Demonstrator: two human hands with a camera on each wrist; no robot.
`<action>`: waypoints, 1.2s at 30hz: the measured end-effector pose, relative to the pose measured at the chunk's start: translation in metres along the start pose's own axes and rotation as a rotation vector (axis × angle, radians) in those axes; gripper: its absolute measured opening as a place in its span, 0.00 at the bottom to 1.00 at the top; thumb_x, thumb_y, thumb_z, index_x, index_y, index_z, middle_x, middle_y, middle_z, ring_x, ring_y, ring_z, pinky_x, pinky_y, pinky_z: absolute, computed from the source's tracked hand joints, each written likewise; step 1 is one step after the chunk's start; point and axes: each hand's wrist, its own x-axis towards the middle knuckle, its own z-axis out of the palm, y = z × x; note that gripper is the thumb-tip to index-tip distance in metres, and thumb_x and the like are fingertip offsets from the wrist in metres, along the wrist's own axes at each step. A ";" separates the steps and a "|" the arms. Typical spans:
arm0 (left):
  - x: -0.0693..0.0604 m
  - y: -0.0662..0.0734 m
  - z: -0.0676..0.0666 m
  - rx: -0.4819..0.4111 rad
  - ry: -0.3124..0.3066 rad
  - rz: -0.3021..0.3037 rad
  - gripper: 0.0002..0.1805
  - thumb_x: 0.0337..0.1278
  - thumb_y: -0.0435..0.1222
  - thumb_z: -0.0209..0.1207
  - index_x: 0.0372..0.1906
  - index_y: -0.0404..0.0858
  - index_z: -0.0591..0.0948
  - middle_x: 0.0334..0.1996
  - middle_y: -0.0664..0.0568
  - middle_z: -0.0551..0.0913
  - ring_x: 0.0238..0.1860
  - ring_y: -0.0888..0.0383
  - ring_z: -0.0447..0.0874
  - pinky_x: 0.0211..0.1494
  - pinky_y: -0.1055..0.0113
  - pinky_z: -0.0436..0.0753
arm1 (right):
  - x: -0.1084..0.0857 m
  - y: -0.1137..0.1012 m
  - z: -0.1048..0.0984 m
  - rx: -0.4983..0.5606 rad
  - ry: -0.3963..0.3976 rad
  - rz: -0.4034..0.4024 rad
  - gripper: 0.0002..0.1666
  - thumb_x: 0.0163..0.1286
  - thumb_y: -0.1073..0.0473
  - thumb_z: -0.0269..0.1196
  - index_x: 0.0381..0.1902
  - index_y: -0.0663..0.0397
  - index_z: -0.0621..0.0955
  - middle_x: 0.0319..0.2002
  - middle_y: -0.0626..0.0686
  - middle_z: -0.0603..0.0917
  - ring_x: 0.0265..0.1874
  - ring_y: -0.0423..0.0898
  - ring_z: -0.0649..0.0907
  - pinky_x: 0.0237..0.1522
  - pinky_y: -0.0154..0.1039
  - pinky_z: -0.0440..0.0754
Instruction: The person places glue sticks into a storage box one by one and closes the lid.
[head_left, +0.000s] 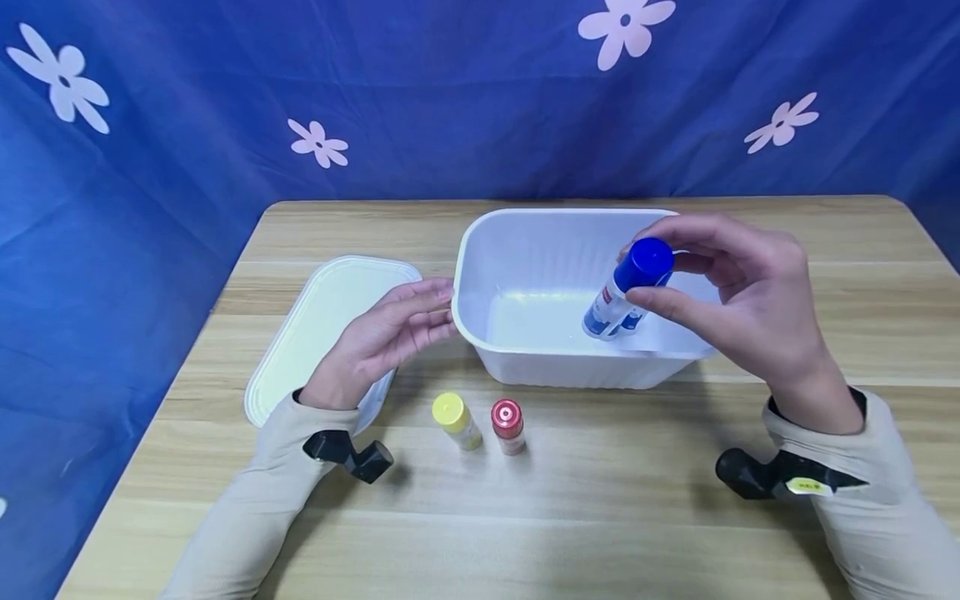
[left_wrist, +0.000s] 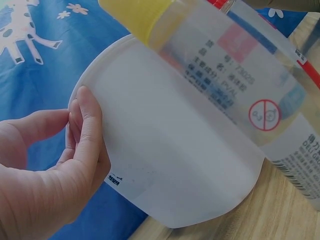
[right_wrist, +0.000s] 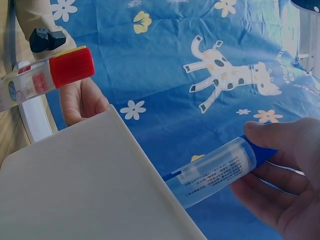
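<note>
1. Beige cloth sleeves (head_left: 247, 512) lie nearest us, over the wood-grained desk (head_left: 585, 517).
2. Just beyond, we see two translucent cylinders standing: a yellow-capped bottle (head_left: 459, 423) and, to its right, a red-capped bottle (head_left: 508, 427).
3. Our right hand (head_left: 750, 292) pinches the smooth cap of a blue-capped bottle (head_left: 609, 306), thumb opposite fingers; it tilts inside the right half of the glossy white box (head_left: 558, 367).
4. Our left hand (head_left: 393, 329), fingers loosely extended, touches the box's left end.
5. Far left, we see a flat, round-cornered lid (head_left: 307, 342).
</note>
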 end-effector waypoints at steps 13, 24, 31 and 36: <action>0.001 0.001 -0.001 0.002 -0.017 0.014 0.08 0.69 0.27 0.51 0.45 0.31 0.80 0.39 0.44 0.83 0.40 0.54 0.83 0.48 0.66 0.85 | 0.003 0.001 0.001 -0.079 -0.027 0.006 0.23 0.51 0.71 0.74 0.45 0.76 0.80 0.41 0.57 0.85 0.39 0.47 0.85 0.47 0.32 0.84; -0.001 0.000 -0.001 0.001 -0.019 0.015 0.08 0.69 0.27 0.51 0.46 0.30 0.80 0.39 0.43 0.83 0.41 0.54 0.83 0.48 0.66 0.85 | 0.004 0.004 0.005 -0.197 -0.120 0.078 0.30 0.42 0.85 0.70 0.46 0.69 0.81 0.41 0.58 0.84 0.38 0.46 0.84 0.44 0.32 0.85; -0.001 0.001 -0.001 -0.006 -0.025 0.016 0.08 0.68 0.27 0.52 0.45 0.31 0.80 0.39 0.44 0.83 0.40 0.54 0.83 0.48 0.66 0.85 | 0.005 0.010 0.005 -0.411 -0.207 0.012 0.30 0.41 0.77 0.76 0.46 0.63 0.83 0.41 0.52 0.86 0.39 0.36 0.84 0.44 0.26 0.83; 0.000 0.001 -0.001 -0.001 -0.023 0.014 0.07 0.67 0.27 0.54 0.45 0.32 0.80 0.40 0.44 0.83 0.41 0.54 0.83 0.48 0.67 0.85 | 0.005 0.014 0.006 -0.436 -0.251 0.002 0.29 0.42 0.73 0.77 0.46 0.60 0.84 0.40 0.50 0.86 0.38 0.39 0.84 0.45 0.25 0.82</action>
